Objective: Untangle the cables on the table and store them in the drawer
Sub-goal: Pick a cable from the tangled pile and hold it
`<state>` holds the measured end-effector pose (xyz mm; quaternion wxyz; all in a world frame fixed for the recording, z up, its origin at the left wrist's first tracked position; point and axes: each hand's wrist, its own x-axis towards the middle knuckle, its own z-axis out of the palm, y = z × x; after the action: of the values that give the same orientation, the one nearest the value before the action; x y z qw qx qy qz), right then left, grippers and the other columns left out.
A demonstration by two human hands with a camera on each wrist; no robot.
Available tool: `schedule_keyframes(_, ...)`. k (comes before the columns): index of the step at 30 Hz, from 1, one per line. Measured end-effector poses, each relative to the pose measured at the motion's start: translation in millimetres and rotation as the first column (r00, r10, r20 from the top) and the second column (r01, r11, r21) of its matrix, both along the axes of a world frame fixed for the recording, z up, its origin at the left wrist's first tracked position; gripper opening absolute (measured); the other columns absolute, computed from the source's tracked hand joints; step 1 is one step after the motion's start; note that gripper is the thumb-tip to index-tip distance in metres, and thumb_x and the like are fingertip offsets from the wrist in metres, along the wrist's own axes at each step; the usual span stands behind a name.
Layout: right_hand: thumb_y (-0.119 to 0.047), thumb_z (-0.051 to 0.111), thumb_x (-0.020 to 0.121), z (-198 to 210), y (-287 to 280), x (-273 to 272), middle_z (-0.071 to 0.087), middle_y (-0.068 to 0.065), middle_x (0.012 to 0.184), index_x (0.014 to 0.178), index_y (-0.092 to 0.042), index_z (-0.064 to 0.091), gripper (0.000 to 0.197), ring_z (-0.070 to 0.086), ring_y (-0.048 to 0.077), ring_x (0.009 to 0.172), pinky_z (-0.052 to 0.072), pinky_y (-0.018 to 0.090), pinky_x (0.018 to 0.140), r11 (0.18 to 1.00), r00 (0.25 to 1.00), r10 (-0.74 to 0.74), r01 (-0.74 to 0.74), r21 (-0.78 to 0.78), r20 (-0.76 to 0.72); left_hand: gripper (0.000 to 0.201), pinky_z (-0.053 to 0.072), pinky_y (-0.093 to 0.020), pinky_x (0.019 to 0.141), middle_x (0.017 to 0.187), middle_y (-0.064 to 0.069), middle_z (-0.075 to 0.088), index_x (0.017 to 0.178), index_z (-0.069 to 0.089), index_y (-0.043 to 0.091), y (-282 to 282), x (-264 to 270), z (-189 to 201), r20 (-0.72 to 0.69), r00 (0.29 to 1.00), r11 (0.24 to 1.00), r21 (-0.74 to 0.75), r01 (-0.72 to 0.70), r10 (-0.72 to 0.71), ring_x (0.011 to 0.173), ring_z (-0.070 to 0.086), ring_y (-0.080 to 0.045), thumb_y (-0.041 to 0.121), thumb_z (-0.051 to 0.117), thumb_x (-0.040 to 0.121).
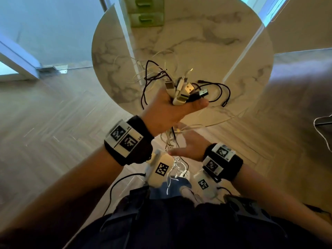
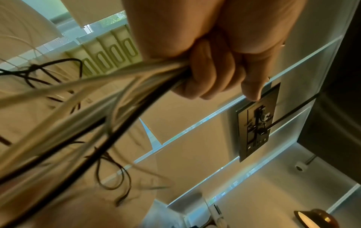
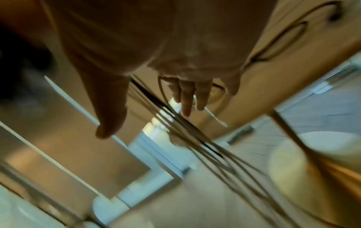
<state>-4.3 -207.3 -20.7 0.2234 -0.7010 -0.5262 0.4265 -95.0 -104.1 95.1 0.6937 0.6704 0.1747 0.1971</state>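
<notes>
My left hand [image 1: 170,112] is raised over the near edge of the round marble table [image 1: 224,38] and grips a bundle of black and white cables [image 1: 185,90], with the USB plugs sticking out above the fist. In the left wrist view the fingers [image 2: 205,74] curl round the strands [image 2: 93,108]. Loops of the cables [image 1: 152,74] still lie on the table. Other strands [image 1: 171,139] hang below the fist. My right hand [image 1: 186,146] sits lower, beside those hanging strands. Its fingers [image 3: 187,100] are straight, and the blurred strands [image 3: 195,138] run between thumb and fingers. A green drawer unit [image 1: 146,11] stands shut at the table's far edge.
Wooden floor surrounds the table on the left and right. A glass door with a metal fitting [image 1: 52,68] is at the left. A grey object with a white cord [image 1: 323,126] shows at the right edge. The wrist cameras' own leads hang near my body.
</notes>
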Motion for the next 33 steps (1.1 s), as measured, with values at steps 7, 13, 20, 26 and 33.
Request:
schedule_keyframes(7, -0.070, 0.070, 0.053, 63, 6, -7, 0.000, 0.000, 0.157, 0.148, -0.026, 0.002, 0.125, 0.001, 0.020, 0.144, 0.005, 0.050, 0.118, 0.993, 0.978, -0.103, 0.111, -0.031, 0.183, 0.028, 0.043, -0.011, 0.061, 0.056, 0.015, 0.057, 0.067, 0.057, 0.023, 13, -29, -25, -0.103, 0.995, 0.993, 0.116, 0.019, -0.007, 0.058, 0.055, 0.003, 0.003, 0.066, 0.084)
schedule_keyframes(13, -0.047, 0.078, 0.061, 68, 8, -41, -0.005, -0.014, 0.151, 0.139, -0.045, -0.020, 0.126, -0.001, 0.006, 0.141, 0.004, 0.035, 0.119, 0.971, 0.981, -0.186, 0.174, 0.161, 0.063, 0.016, 0.047, -0.017, 0.065, 0.064, 0.012, 0.056, 0.073, 0.058, 0.019, 7, -42, -40, -0.150, 0.989, 0.998, 0.055, 0.027, -0.018, 0.063, 0.055, -0.003, 0.012, 0.067, 0.084)
schedule_keyframes(20, -0.023, 0.045, 0.095, 4, 23, -84, 0.059, 0.000, 0.080, 0.093, -0.010, 0.051, 0.014, 0.054, 0.012, 0.073, 0.037, 0.011, 0.065, 0.975, 0.971, -0.182, 0.199, 0.098, -0.157, 0.027, 0.041, -0.019, 0.056, 0.054, 0.005, 0.047, 0.061, 0.053, 0.025, 20, -38, -13, 0.022, 0.998, 0.997, 0.044, -0.060, 0.059, 0.052, 0.045, -0.006, 0.020, 0.072, 0.081)
schedule_keyframes(26, -0.042, 0.035, 0.091, -65, 40, -80, 0.054, 0.002, 0.084, 0.108, -0.009, 0.046, 0.039, 0.052, 0.021, 0.075, 0.043, 0.036, 0.072, 0.976, 0.975, -0.216, 0.213, -0.050, -0.051, 0.029, 0.034, -0.007, 0.047, 0.050, 0.014, 0.049, 0.058, 0.056, 0.028, 35, -38, 9, 0.179, 0.982, 0.997, -0.038, -0.061, 0.067, 0.042, 0.042, 0.003, 0.014, 0.069, 0.080)
schedule_keyframes(33, -0.010, 0.055, 0.084, -105, 9, -60, 0.051, 0.012, 0.124, 0.129, -0.006, 0.037, 0.049, 0.050, 0.028, 0.112, 0.041, 0.038, 0.096, 0.908, 0.934, 0.133, 0.020, -0.419, 0.332, 0.027, 0.033, -0.009, 0.045, 0.048, 0.015, 0.043, 0.064, 0.047, 0.010, 42, -32, 4, 0.167, 0.985, 0.999, -0.026, -0.032, 0.036, 0.040, 0.039, 0.001, 0.015, 0.067, 0.082)
